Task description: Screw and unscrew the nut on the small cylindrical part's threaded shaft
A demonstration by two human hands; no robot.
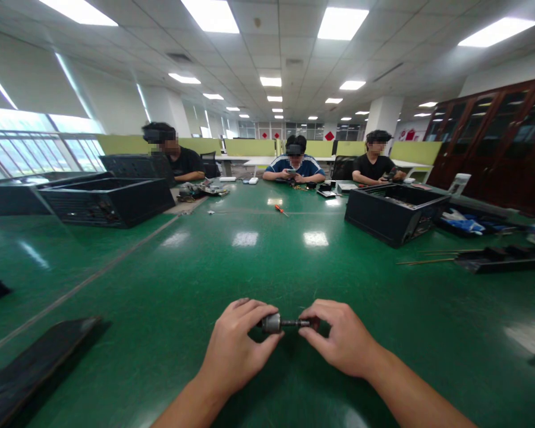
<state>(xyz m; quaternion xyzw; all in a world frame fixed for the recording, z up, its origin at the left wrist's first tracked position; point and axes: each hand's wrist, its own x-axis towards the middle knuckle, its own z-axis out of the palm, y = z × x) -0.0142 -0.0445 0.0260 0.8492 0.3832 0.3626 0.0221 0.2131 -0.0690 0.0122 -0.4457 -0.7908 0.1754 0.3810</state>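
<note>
A short metal cylinder with a thin shaft (289, 323) lies level between my two hands, just above the green table (196, 273). My left hand (236, 339) grips the silver-grey cylinder end, thumb below and fingers above. At the shaft's right end, my right hand (339, 339) pinches with thumb and fingertips. A dark reddish-brown piece (314, 323) shows partly inside the right hand's grip; how it joins the shaft is hidden. The shaft's right part looks ridged, perhaps threaded.
Black computer cases stand at left (111, 199) and right (395, 214). An orange screwdriver (280, 209) lies mid-table. A dark flat panel (35, 368) is at lower left, a black tray (508, 260) at right. Three people sit across the table.
</note>
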